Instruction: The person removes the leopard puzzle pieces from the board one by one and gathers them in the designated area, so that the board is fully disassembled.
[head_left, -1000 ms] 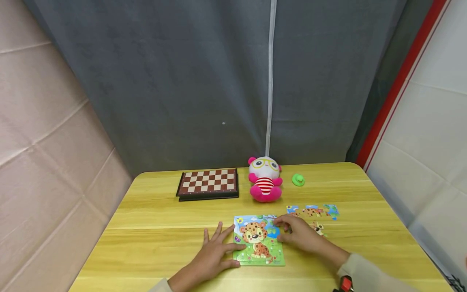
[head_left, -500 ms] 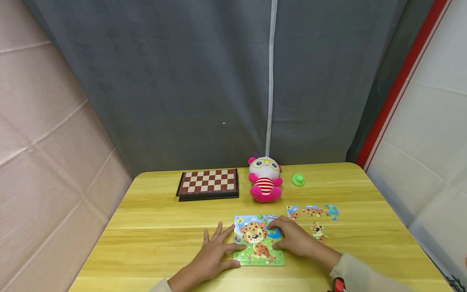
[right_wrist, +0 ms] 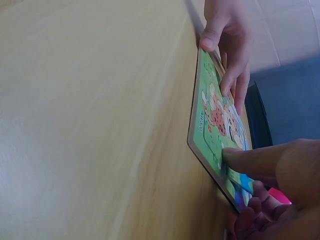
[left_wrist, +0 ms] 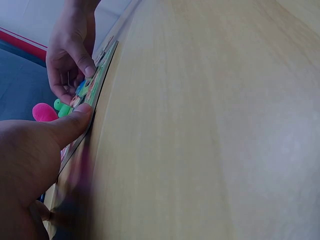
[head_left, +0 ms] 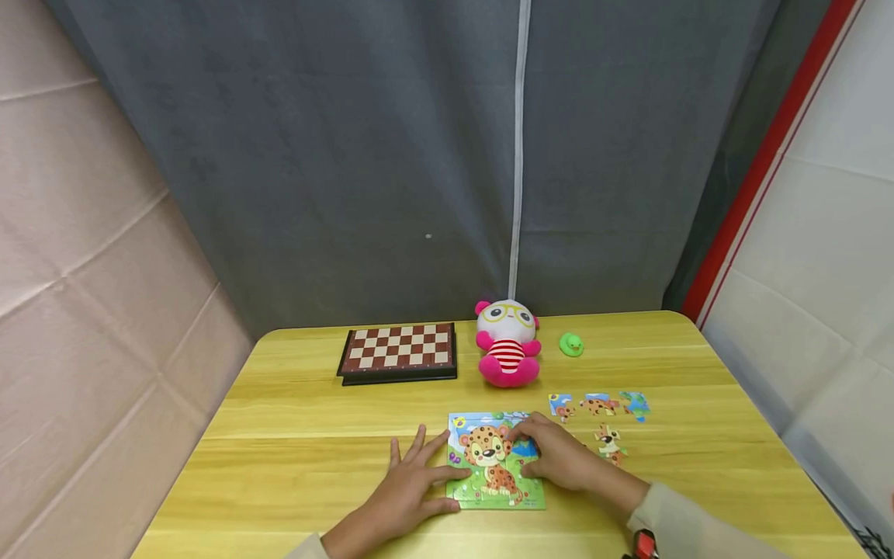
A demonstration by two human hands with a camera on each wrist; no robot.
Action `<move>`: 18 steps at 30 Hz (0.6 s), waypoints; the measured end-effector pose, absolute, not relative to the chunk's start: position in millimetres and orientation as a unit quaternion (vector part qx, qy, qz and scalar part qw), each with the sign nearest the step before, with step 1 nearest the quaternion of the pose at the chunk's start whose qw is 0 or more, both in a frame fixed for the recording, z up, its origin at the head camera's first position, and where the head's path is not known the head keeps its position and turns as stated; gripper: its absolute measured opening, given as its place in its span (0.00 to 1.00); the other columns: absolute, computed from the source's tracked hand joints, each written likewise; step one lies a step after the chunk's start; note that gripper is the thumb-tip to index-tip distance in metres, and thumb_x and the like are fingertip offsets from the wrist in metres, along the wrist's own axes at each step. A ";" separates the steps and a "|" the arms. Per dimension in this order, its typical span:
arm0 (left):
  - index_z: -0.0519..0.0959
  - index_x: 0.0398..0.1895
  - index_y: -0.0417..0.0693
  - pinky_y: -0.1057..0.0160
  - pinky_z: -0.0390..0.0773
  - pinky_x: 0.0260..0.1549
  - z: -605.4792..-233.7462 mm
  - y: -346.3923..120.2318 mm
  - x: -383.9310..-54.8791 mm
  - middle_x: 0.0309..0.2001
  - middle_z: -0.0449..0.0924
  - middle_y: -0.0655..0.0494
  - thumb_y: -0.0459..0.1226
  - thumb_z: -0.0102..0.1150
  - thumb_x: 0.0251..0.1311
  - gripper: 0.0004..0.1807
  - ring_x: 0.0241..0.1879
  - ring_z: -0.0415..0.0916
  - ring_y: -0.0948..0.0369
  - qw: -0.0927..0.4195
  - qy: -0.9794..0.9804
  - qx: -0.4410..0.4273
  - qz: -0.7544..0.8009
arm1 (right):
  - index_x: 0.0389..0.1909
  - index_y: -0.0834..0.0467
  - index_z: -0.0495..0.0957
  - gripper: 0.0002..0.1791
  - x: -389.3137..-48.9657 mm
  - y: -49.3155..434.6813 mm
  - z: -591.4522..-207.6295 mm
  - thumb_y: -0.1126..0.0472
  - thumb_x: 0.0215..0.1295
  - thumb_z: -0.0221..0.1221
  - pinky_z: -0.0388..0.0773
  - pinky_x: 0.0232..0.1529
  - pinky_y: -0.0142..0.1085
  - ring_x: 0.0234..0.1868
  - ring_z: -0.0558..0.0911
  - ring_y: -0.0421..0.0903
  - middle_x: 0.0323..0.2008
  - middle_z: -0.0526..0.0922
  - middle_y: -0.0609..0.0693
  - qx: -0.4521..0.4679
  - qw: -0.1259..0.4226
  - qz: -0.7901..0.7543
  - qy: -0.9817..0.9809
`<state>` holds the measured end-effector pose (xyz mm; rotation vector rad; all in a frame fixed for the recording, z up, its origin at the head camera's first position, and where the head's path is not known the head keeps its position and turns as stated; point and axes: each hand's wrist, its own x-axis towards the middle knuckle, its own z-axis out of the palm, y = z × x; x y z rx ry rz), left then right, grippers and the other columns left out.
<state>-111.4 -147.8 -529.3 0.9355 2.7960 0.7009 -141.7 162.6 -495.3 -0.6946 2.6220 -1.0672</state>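
Observation:
A square jigsaw puzzle (head_left: 492, 458) with a cartoon leopard on it lies on the table near its front. My left hand (head_left: 412, 485) rests at the puzzle's left edge with fingers spread, the thumb at the lower corner and a fingertip over the picture. From the right, my right hand (head_left: 559, 454) pinches a blue-and-green puzzle piece (right_wrist: 242, 181) between thumb and fingers, at the puzzle's right side. In the right wrist view that piece sits slightly tilted against the board, and the thumb (right_wrist: 245, 159) touches the green part.
Several loose puzzle pieces (head_left: 599, 404) lie to the right, with another leopard piece (head_left: 610, 442) nearer my right wrist. Farther back stand a chessboard (head_left: 398, 348), a pink-and-white plush panda (head_left: 508, 345) and a small green duck (head_left: 571, 345). A grey curtain (head_left: 349, 171) hangs behind the table (head_left: 279, 435).
My right hand has shifted left, from the puzzle's right edge onto its picture, uncovering loose pieces behind it. The left hand stays put.

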 end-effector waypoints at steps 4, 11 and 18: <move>0.78 0.65 0.82 0.12 0.36 0.60 -529.4 -147.7 -111.6 0.82 0.54 0.50 0.64 0.58 0.61 0.27 0.78 0.41 0.30 0.058 0.921 0.308 0.230 | 0.48 0.51 0.80 0.23 -141.3 160.2 -494.9 0.68 0.53 0.75 0.79 0.54 0.48 0.50 0.76 0.47 0.45 0.75 0.46 -0.235 0.107 -0.366 0.894; 0.77 0.65 0.82 0.12 0.36 0.60 -528.8 -147.7 -111.5 0.82 0.53 0.49 0.65 0.57 0.62 0.27 0.78 0.40 0.30 0.063 0.922 0.306 0.227 | 0.47 0.52 0.77 0.18 -141.1 158.4 -496.0 0.68 0.60 0.71 0.74 0.36 0.34 0.34 0.74 0.41 0.33 0.77 0.45 -0.242 0.104 -0.386 0.884; 0.77 0.65 0.82 0.13 0.36 0.60 -528.1 -147.5 -111.7 0.82 0.54 0.49 0.65 0.57 0.62 0.27 0.78 0.40 0.30 0.066 0.922 0.306 0.227 | 0.47 0.51 0.77 0.15 -140.9 158.0 -496.4 0.66 0.64 0.69 0.68 0.27 0.31 0.25 0.68 0.35 0.23 0.72 0.43 -0.244 0.101 -0.392 0.881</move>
